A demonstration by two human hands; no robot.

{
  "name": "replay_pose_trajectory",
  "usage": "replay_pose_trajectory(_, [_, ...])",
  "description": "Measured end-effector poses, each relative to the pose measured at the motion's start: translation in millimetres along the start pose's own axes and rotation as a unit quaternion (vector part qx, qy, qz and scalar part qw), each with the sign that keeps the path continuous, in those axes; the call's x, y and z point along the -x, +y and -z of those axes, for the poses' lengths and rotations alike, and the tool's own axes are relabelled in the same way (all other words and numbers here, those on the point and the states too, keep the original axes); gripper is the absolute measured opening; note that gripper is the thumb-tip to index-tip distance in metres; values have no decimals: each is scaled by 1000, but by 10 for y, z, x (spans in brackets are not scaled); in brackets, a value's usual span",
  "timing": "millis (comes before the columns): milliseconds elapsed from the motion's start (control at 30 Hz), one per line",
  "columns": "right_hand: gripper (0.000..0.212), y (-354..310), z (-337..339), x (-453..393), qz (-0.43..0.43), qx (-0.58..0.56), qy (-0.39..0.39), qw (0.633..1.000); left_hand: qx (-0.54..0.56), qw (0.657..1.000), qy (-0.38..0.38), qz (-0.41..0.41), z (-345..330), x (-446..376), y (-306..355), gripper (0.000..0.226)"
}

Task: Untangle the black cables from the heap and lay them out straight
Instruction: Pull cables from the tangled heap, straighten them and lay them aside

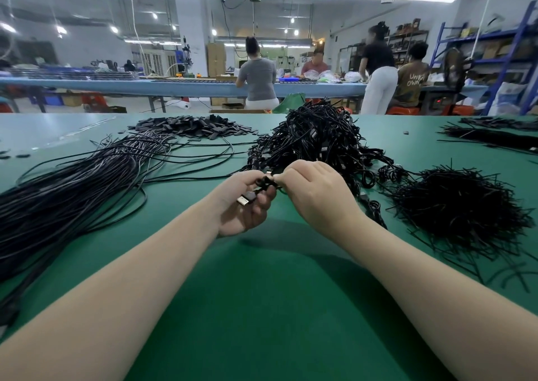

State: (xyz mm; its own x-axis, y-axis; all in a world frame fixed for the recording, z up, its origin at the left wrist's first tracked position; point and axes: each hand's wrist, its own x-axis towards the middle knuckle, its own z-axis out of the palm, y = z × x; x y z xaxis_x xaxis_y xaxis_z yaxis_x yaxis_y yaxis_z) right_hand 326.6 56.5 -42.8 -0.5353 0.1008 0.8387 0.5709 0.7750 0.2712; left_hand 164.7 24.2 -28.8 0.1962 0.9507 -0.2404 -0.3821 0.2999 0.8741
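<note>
A tall heap of tangled black cables (317, 139) stands at the middle back of the green table (262, 308). To the left, a thick bundle of straightened black cables (78, 185) lies stretched toward the near left edge. In front of the heap my left hand (247, 203) grips a coiled black cable (266, 182), with its silver plug end (246, 199) sticking out over the fingers. My right hand (314, 191) pinches the same cable's coil from the right, fingertips touching the left hand's.
A pile of short black ties (457, 209) lies at the right. Small flat black pieces (192, 126) are heaped at the back left. More black cables (495, 133) lie at the far right. Several people work at a blue bench (174, 85) behind.
</note>
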Motion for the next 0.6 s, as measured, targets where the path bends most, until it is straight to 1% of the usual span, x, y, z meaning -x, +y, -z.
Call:
replay_pose_trajectory(33, [4,-39,-19,-12,-8,-12,-3,1000,-20,1000,8,-9,31,1,0,15])
replay_pose_trajectory(100, [5,-85,-43,-32,-28,-46,-17,998,-76,995,38,-53,89,-41,-37,10])
replay_pose_trajectory(133, [7,-95,-47,-41,-32,-61,-27,997,-111,988,60,-94,115,-73,-59,8])
replay_pose_trajectory(167, [8,-92,-46,-50,-26,-65,-34,997,-153,973,90,-145,147,-107,-81,6])
replay_pose_trajectory(200, [5,-74,-32,-67,-9,-53,-32,998,-212,947,132,-202,191,-140,-96,7])
replay_pose_trajectory(233, [2,-45,-10,-91,16,-30,-19,999,-289,906,179,-252,251,-172,-111,8])
replay_pose_trajectory(267, [3,-10,17,-135,40,-7,1,999,-369,857,217,-288,310,-194,-117,11])
replay_pose_trajectory(300, [4,40,43,-208,54,14,25,998,-438,812,240,-300,369,-207,-125,14])
replay_pose_trajectory(333, [4,115,79,-316,57,43,51,996,-485,784,253,-292,412,-212,-139,16])
replay_pose_trajectory(367, [4,212,118,-469,51,87,75,992,-512,770,260,-279,437,-219,-148,17])
replay_pose_trajectory(400, [5,332,151,-651,28,146,81,986,-532,761,261,-265,455,-229,-157,15])
replay_pose_trajectory(433, [6,482,186,-842,-22,202,55,978,-557,745,259,-259,456,-244,-165,13])
replay_pose_trajectory(467, [9,636,230,-1032,-94,236,-7,967,-588,723,255,-256,453,-263,-172,12])
replay_pose_trajectory(500, [16,769,265,-1187,-171,249,-83,950,-613,704,251,-257,448,-272,-176,12])
replay_pose_trajectory(533, [27,858,282,-1299,-238,246,-163,925,-626,692,250,-260,445,-275,-174,12])
replay_pose_trajectory(567, [36,894,268,-1360,-288,226,-235,900,-628,688,256,-260,447,-284,-173,12])
replay_pose_trajectory(600, [39,867,219,-1370,-308,202,-282,886,-624,689,264,-257,448,-293,-171,12])
